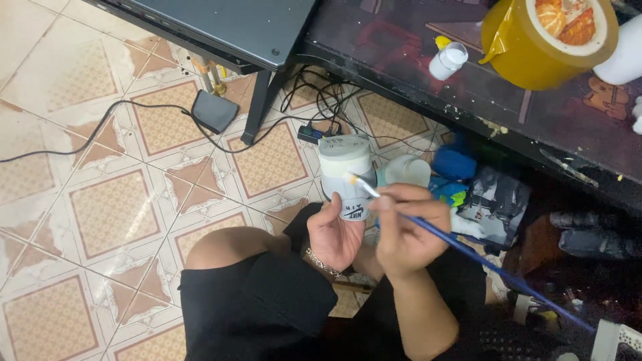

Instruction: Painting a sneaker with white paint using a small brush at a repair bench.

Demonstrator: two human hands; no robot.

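Left hand (332,235): fingers curled closed around the lower part of a small pale grey-white cylinder (346,170), held upright above the lap; a dark mark sits on its lower face. Fingertips are hidden behind it.

Right hand (405,230): fingers pinched narrow on a long blue-handled paintbrush (468,251). Brush tip touches the cylinder's side, just above the left thumb. The handle runs down to the right, its end lost in dark clutter.

On the dark table (401,53) at the upper right: a big roll of yellow-brown tape (528,47), tilted, partly cut off by the frame edge; beside it a small white bottle (447,60) lying on its side.

Beneath the table: blue cloth (453,164), black cables (134,110), a black adapter (214,110) on the patterned floor tiles (107,214). Items at the lower right are too dark to identify.
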